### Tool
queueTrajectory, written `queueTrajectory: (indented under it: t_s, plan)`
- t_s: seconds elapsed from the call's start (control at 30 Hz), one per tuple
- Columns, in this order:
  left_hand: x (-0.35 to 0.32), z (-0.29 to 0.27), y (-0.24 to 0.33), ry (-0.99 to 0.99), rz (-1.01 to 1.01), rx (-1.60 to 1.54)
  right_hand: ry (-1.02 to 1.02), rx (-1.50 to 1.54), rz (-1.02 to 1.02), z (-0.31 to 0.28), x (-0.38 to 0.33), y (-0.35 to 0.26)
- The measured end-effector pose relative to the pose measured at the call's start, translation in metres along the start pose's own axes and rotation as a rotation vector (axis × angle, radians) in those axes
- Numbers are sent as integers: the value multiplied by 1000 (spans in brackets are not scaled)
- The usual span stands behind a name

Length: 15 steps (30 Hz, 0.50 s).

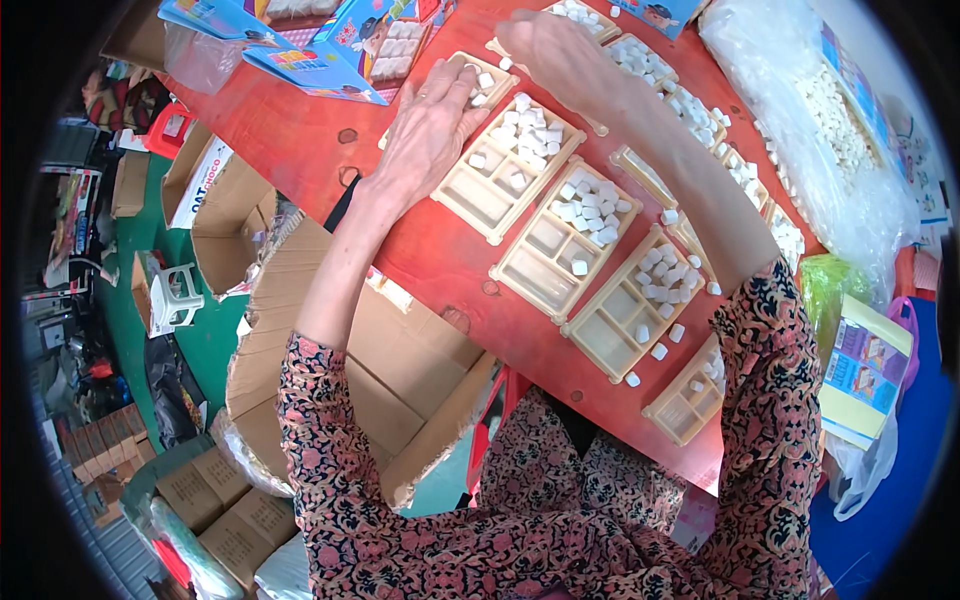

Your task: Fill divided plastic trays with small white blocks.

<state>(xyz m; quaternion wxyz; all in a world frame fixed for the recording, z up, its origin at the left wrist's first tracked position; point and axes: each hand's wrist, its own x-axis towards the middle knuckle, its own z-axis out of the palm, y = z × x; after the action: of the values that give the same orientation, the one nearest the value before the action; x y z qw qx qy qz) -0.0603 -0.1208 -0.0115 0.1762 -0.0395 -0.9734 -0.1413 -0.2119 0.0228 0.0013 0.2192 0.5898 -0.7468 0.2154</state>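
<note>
Several beige divided trays point(548, 250) lie in a row on a red table point(300, 120), each with small white blocks point(590, 205) in one compartment. My left hand point(430, 125) rests flat on the table, fingers spread, touching the edge of a tray point(478, 85) at the far end. My right hand point(555, 50) hovers over the far trays with its fingers curled down; whether it holds blocks is hidden. A few loose white blocks point(655, 352) lie on the table beside the near trays.
A clear plastic bag point(830, 130) of white blocks sits at the right. Blue printed boxes point(330, 50) lie at the far left of the table. Open cardboard cartons point(330, 330) stand on the floor to the left, with a white stool point(175, 295).
</note>
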Motion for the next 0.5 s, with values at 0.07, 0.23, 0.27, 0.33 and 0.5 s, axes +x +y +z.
queueTrajectory:
  t_s: [0.07, 0.23, 0.27, 0.33, 0.5]
  plan:
    - [0, -1, -2, -32, 0, -20, 32, -15, -155, 7, 7, 5]
    - [-2, -4, 4, -69, 1, -25, 34, -205, -271, 29, -1, 9]
    - [-3, -4, 3, -59, -5, -20, 160, -222, -341, 29, 1, 7]
    - [-3, -3, 1, -50, -8, -43, 70, -152, -291, 27, 3, 7]
    - [-4, -10, 4, -42, -97, -182, -166, 33, -17, 7, 23, -1]
